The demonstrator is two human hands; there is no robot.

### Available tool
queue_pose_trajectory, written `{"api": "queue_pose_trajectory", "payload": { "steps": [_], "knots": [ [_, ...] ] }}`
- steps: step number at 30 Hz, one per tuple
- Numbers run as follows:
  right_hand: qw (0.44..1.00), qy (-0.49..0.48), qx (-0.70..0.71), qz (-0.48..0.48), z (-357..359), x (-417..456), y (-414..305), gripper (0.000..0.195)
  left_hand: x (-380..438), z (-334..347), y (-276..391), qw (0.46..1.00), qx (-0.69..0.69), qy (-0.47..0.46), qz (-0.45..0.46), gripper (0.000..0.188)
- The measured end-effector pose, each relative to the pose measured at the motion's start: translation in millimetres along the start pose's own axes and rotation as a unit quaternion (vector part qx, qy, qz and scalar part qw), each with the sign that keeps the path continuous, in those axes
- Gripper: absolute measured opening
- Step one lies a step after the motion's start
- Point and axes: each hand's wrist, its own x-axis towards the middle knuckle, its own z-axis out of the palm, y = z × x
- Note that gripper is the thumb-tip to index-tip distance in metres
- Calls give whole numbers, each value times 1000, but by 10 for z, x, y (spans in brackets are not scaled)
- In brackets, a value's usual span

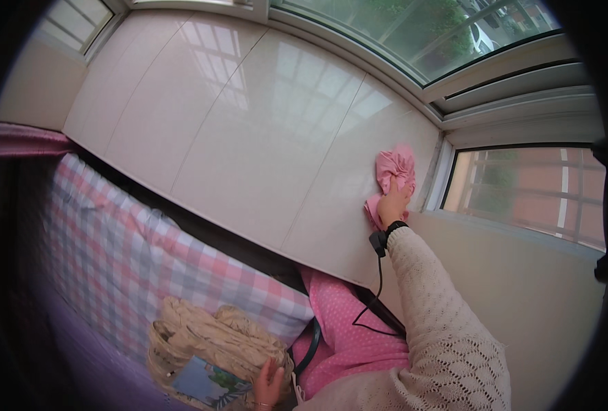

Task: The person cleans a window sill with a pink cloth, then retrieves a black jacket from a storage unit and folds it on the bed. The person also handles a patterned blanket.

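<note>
A bunched pink cloth (pixel 395 167) lies on the glossy tiled window ledge (pixel 252 133), close to its right end. My right hand (pixel 395 203) presses down on the cloth and grips its folds, with parts of it showing on both sides of the hand. A black strap with a small device (pixel 379 243) is on the right wrist, and a black cable hangs from it. My left hand (pixel 269 383) rests low in the view on a crumpled tan garment (pixel 221 329), its fingers slightly apart and holding nothing. Beside it lies a blue picture-covered booklet or box (pixel 209 383).
A checked bedcover (pixel 180 257) runs along the ledge, with a dark gap between. Window frames (pixel 345 54) border the ledge at the back, and a side window (pixel 525 192) stands at right. A pink curtain (pixel 29 141) hangs at left. My pink-clad legs (pixel 345 329) are below the ledge.
</note>
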Motion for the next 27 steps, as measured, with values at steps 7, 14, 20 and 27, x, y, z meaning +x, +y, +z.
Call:
{"api": "queue_pose_trajectory", "payload": {
  "steps": [7,14,20,27],
  "knots": [
    [926,3,115,-359,104,-1620,-737,50,-500,69,-635,1000,-24,14,10,60],
    [935,-39,98,-339,-117,-2403,-37,49,-1088,-128,-1367,998,-31,55,27,60],
    [953,-118,75,-270,-225,-3118,1144,44,-1226,57,-1471,998,-6,52,42,61],
    [931,-140,172,-291,-618,-3046,1038,47,-1216,242,-1419,999,3,16,48,61]
  ]
}}
